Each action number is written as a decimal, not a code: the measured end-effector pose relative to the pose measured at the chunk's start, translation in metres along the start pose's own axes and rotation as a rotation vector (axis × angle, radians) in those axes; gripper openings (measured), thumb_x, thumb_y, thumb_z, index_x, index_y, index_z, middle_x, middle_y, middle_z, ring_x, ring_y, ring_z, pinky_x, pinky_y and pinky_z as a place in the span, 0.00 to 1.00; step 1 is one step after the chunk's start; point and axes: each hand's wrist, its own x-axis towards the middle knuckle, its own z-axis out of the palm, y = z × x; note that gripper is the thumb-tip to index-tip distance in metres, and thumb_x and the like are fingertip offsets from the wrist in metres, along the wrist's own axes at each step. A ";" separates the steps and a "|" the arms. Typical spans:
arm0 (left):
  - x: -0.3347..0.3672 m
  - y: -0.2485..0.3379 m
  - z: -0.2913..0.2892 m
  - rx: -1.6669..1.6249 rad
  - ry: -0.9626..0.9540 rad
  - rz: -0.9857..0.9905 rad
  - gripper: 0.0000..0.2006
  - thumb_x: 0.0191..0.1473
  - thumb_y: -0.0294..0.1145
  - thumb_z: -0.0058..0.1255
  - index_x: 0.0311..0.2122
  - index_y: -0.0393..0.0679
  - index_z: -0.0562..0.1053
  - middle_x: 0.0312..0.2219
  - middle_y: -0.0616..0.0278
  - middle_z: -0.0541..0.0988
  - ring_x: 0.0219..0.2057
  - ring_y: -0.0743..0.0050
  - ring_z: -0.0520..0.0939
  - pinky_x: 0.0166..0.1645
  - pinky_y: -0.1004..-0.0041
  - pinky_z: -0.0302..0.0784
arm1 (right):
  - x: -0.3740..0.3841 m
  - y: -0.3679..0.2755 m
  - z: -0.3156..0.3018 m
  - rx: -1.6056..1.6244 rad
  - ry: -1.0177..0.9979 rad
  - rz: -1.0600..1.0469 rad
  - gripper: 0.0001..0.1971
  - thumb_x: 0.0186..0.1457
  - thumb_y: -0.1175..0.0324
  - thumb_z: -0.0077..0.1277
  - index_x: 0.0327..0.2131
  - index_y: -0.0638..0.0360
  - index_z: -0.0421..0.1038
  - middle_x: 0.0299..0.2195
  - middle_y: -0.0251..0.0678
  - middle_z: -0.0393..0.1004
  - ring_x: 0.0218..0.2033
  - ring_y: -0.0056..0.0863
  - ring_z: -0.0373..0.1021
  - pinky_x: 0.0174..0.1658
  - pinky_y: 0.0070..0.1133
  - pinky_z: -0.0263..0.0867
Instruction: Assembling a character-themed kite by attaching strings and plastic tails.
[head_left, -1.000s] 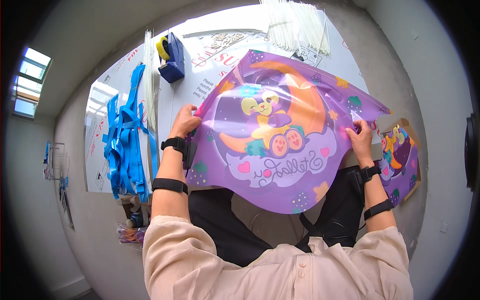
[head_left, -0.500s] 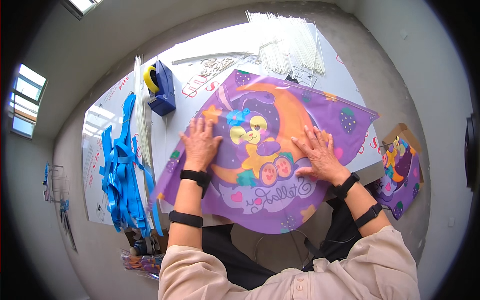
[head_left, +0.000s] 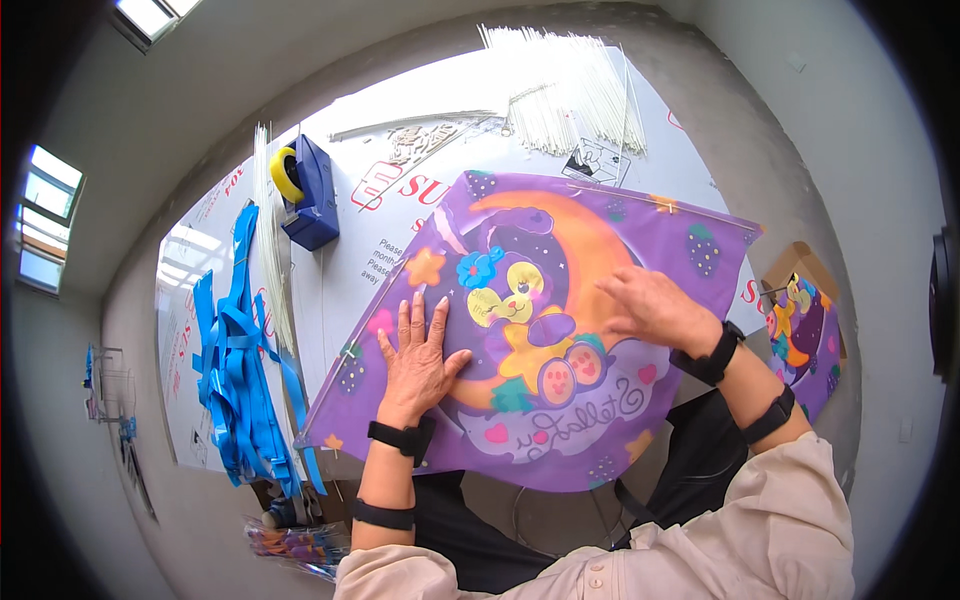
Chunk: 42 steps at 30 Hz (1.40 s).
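Note:
A purple kite [head_left: 640,372], printed with an orange moon and a cartoon animal, lies across the table and hangs over its near edge. Thin rods run along its two upper edges, held by small pale fittings. My left hand [head_left: 415,368] rests flat on the kite's left half, fingers spread. Over the right half, beside the moon, is my right hand [head_left: 660,315]. Its fingers are bent and the thumb stands apart from them, with nothing visible between. Black bands circle both my wrists and forearms.
Blue ribbon strips [head_left: 238,370] lie at the left beside a bundle of thin white rods [head_left: 270,250]. Behind stand a blue tape dispenser [head_left: 315,200], small pale pieces [head_left: 420,143] and more white rods [head_left: 600,110]. Another printed kite [head_left: 805,340] hangs at the right.
The kite has slid slightly toward me, baring more of the table behind it. My left hand has come nearer with it. My right hand has gone from flat and spread to bent fingers.

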 end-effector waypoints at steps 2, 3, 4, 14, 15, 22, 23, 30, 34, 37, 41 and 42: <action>0.002 -0.011 0.001 -0.006 -0.025 0.019 0.37 0.50 0.55 0.47 0.63 0.57 0.51 0.63 0.55 0.44 0.65 0.54 0.41 0.60 0.39 0.31 | 0.048 0.012 0.000 0.159 0.133 -0.061 0.18 0.45 0.63 0.57 0.40 0.60 0.69 0.34 0.47 0.71 0.37 0.43 0.68 0.39 0.31 0.64; 0.002 -0.015 0.001 -0.019 -0.051 0.048 0.39 0.49 0.57 0.46 0.63 0.58 0.49 0.64 0.56 0.40 0.65 0.54 0.37 0.60 0.40 0.27 | 0.075 0.013 -0.001 0.176 0.243 -0.102 0.14 0.46 0.65 0.55 0.36 0.63 0.69 0.30 0.47 0.72 0.32 0.43 0.70 0.34 0.29 0.66; 0.002 -0.016 0.005 -0.023 -0.060 0.038 0.39 0.49 0.57 0.46 0.63 0.58 0.49 0.64 0.56 0.40 0.65 0.54 0.37 0.60 0.40 0.27 | 0.100 0.009 -0.005 0.268 0.281 -0.115 0.12 0.47 0.67 0.53 0.32 0.65 0.70 0.27 0.48 0.72 0.31 0.44 0.70 0.34 0.30 0.66; 0.006 -0.018 -0.003 -0.147 -0.046 0.074 0.42 0.42 0.58 0.53 0.62 0.60 0.53 0.64 0.56 0.44 0.65 0.54 0.39 0.60 0.39 0.25 | 0.263 0.083 -0.030 0.213 0.647 0.790 0.12 0.47 0.69 0.46 0.35 0.62 0.75 0.37 0.52 0.74 0.41 0.44 0.72 0.45 0.31 0.68; 0.007 -0.017 -0.004 -0.161 -0.064 0.067 0.42 0.42 0.59 0.53 0.62 0.57 0.53 0.64 0.56 0.43 0.65 0.55 0.38 0.60 0.42 0.22 | 0.263 0.088 -0.029 0.207 0.648 0.794 0.12 0.47 0.69 0.46 0.35 0.62 0.75 0.37 0.52 0.74 0.41 0.44 0.72 0.45 0.31 0.68; 0.007 -0.017 -0.004 -0.153 -0.049 0.073 0.42 0.42 0.59 0.53 0.62 0.57 0.54 0.64 0.55 0.43 0.65 0.54 0.39 0.60 0.41 0.23 | 0.267 0.091 -0.034 0.115 0.501 0.814 0.15 0.52 0.62 0.46 0.41 0.56 0.73 0.43 0.44 0.73 0.47 0.40 0.69 0.49 0.29 0.66; 0.007 -0.017 -0.003 -0.155 -0.048 0.074 0.42 0.42 0.59 0.53 0.62 0.57 0.54 0.64 0.55 0.43 0.65 0.54 0.39 0.60 0.41 0.23 | 0.267 0.093 -0.037 0.142 0.487 0.823 0.15 0.52 0.61 0.46 0.41 0.56 0.73 0.43 0.44 0.73 0.48 0.40 0.68 0.50 0.29 0.65; 0.004 -0.023 -0.001 -0.186 -0.068 0.074 0.43 0.41 0.53 0.57 0.62 0.57 0.54 0.64 0.55 0.42 0.65 0.56 0.37 0.60 0.43 0.21 | 0.214 0.068 -0.051 0.904 0.284 0.576 0.05 0.44 0.75 0.51 0.20 0.66 0.69 0.15 0.35 0.67 0.08 0.14 0.56 0.09 0.15 0.45; 0.005 -0.009 -0.008 -0.178 0.055 0.056 0.36 0.44 0.43 0.58 0.59 0.51 0.58 0.61 0.51 0.52 0.63 0.52 0.49 0.62 0.45 0.38 | 0.129 0.006 -0.032 1.552 -0.024 0.420 0.06 0.46 0.76 0.50 0.21 0.68 0.68 0.16 0.36 0.68 0.12 0.13 0.60 0.11 0.09 0.49; 0.003 0.018 -0.020 -0.741 0.419 -0.021 0.16 0.55 0.28 0.48 0.47 0.32 0.68 0.36 0.51 0.77 0.38 0.65 0.79 0.42 0.71 0.74 | 0.053 -0.081 0.003 1.444 -0.012 0.313 0.08 0.47 0.74 0.51 0.18 0.63 0.67 0.15 0.35 0.70 0.14 0.15 0.67 0.15 0.13 0.60; -0.014 0.072 -0.040 -1.553 0.054 -0.122 0.10 0.57 0.25 0.45 0.41 0.31 0.71 0.25 0.60 0.77 0.24 0.80 0.78 0.29 0.81 0.73 | -0.006 -0.141 0.048 1.494 -0.126 0.280 0.08 0.48 0.74 0.51 0.19 0.63 0.66 0.16 0.35 0.71 0.16 0.17 0.69 0.18 0.15 0.66; -0.021 0.070 -0.040 -1.551 0.056 -0.123 0.10 0.57 0.25 0.45 0.41 0.31 0.71 0.25 0.60 0.77 0.24 0.80 0.78 0.29 0.81 0.73 | -0.008 -0.147 0.049 1.479 -0.283 0.207 0.07 0.49 0.74 0.51 0.20 0.64 0.67 0.16 0.35 0.71 0.16 0.18 0.70 0.18 0.15 0.67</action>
